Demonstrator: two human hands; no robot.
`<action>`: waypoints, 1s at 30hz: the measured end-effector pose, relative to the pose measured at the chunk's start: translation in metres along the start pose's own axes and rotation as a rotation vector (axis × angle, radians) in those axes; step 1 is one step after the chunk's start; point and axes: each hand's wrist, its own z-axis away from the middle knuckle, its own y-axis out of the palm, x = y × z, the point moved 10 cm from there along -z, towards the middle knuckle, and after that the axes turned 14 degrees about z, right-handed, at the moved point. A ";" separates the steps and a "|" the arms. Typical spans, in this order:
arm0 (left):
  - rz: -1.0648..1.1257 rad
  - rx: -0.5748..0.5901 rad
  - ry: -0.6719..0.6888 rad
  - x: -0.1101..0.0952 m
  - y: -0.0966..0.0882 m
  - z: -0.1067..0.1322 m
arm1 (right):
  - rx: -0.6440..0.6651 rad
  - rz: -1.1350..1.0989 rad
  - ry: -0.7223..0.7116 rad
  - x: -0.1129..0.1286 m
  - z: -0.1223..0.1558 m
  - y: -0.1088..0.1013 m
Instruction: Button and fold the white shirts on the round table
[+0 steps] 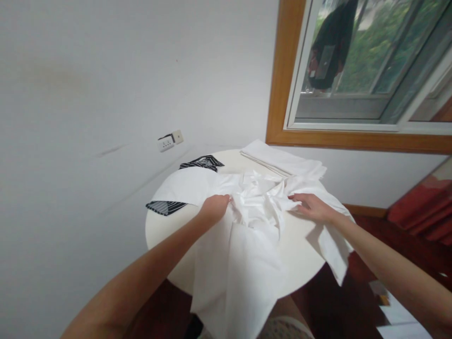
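Note:
A crumpled white garment (254, 254) lies across the round table, its near part hanging over the front edge toward me. My left hand (216, 208) is closed on a fold near the middle of the garment. On the other side, my right hand (312, 206) pinches another part between thumb and fingers. Bunched, wrinkled fabric fills the space between both hands. One loose flap hangs past the table's right edge, below my right wrist. Whether the garment has a collar or buttons, I cannot make out.
The white round table (169, 240) stands against the wall. A folded white cloth (275, 157) lies at the back right. Black striped fabric (165, 207) sticks out from under the white cloth at left. Wall sockets (165, 142) and a wood-framed window (275, 94) are behind.

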 end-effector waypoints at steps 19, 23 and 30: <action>0.503 -0.230 0.281 0.013 -0.004 -0.123 | 0.110 0.576 0.529 0.015 -0.110 0.016; 0.296 -0.267 0.073 0.034 0.019 -0.142 | 0.221 0.433 0.425 0.022 -0.119 0.047; 0.170 -0.307 0.005 0.039 0.021 -0.144 | 0.092 0.093 0.083 0.034 -0.117 0.061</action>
